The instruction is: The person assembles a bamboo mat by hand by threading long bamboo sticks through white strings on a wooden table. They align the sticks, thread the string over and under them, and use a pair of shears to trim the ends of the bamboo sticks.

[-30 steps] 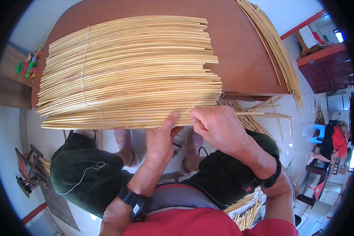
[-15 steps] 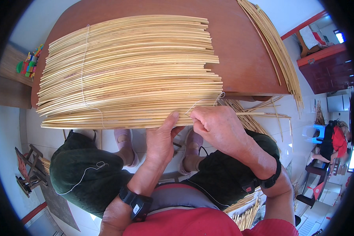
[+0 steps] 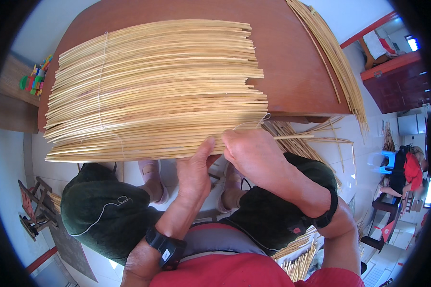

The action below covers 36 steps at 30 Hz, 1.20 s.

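A mat of straw-coloured reed stalks (image 3: 163,86) lies on the table and juts past its near edge. A pale string (image 3: 101,81) crosses its left part, its loose tail trailing over the near stalks. My left hand (image 3: 195,170) grips the mat's near edge, thumb on top and fingers hidden underneath. Beside it, my right hand (image 3: 254,150) is closed in a pinch over the near right part. A second string (image 3: 266,117) loops at the mat's right end and runs into that pinch. Its fingertips are partly hidden. One stalk sticks out to the right past this hand.
The brown table (image 3: 297,76) carries a long bundle of stalks (image 3: 337,62) along its right side. More loose stalks (image 3: 297,143) lie below its right edge. A small wooden chair (image 3: 36,205) stands at left. Another person (image 3: 409,172) in red is at far right.
My right hand has moved slightly left, closer to the left thumb. The mat's near edge has dropped a little and the mat has shifted slightly left.
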Tool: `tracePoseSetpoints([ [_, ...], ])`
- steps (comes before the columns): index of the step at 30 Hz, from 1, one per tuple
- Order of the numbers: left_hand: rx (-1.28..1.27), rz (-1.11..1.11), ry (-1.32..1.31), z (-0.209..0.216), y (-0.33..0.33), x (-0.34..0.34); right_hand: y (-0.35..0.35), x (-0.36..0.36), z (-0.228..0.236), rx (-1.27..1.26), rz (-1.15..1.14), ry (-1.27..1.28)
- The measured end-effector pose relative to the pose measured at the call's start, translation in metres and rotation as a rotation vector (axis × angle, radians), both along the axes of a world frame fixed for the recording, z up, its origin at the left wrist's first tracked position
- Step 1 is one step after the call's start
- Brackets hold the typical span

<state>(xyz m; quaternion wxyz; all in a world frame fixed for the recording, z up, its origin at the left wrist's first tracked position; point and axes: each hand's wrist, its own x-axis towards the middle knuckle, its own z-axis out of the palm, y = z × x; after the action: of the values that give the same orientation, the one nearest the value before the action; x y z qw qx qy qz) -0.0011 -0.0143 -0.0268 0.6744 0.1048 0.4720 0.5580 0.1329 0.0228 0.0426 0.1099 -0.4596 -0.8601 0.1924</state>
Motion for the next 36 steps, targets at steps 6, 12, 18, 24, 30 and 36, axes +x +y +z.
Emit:
tracePoseSetpoints([
  [6, 0.047, 0.027, 0.06, 0.009, 0.0, 0.005, 0.006, -0.012, -0.002, 0.026, 0.058, -0.12],
  [12, 0.017, -0.002, 0.064, 0.007, 0.004, 0.004, 0.003, -0.02, -0.017, 0.126, -0.067, -0.14],
  [18, -0.077, -0.027, -0.001, 0.006, 0.004, -0.011, -0.046, 0.004, 0.015, 0.286, -0.137, 0.205],
  [24, -0.076, -0.084, -0.022, 0.021, -0.002, -0.007, -0.068, -0.001, -0.105, -0.977, -0.928, 1.129],
  [30, -0.112, -0.094, 0.006, 0.02, -0.005, -0.011, -0.044, -0.026, -0.136, -0.679, -0.657, 1.788],
  [36, -0.165, -0.061, 0.051, 0.024, -0.007, -0.013, -0.045, -0.03, -0.143, -0.512, -0.619, 1.538],
])
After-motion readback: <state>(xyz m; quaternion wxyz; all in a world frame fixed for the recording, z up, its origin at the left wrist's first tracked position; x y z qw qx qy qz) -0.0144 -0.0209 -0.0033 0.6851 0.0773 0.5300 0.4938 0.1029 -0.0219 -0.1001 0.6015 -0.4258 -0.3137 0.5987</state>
